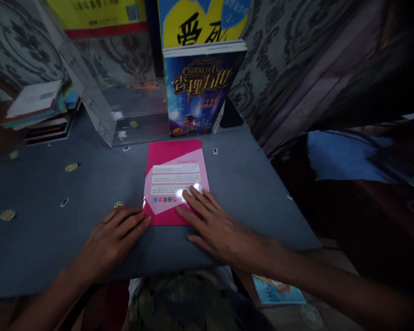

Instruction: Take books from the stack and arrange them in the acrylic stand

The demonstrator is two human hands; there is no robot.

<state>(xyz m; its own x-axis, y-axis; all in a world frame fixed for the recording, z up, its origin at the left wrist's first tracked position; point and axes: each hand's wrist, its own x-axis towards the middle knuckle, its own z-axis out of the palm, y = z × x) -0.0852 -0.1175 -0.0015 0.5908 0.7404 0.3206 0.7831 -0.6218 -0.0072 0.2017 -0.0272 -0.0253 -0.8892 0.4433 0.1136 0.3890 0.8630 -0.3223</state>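
A pink book (174,156) lies flat on the grey-blue tabletop (89,193), its printed text upside down to the view. My left hand (115,236) rests at the book's near left corner, fingertips touching its edge, gripping nothing. Spread fingers of my right hand (214,220) lie over the book's lower right part. Behind the book stands an upright dark blue book (200,92) with gold lettering, in front of a yellow and blue one (200,23).
A clear acrylic stand (103,124) is at the back, holding a yellow book (103,14). Stacked books (37,105) sit at the back left. A dark flat object (232,115) lies beside the blue book. Below the table at right is another book (279,292).
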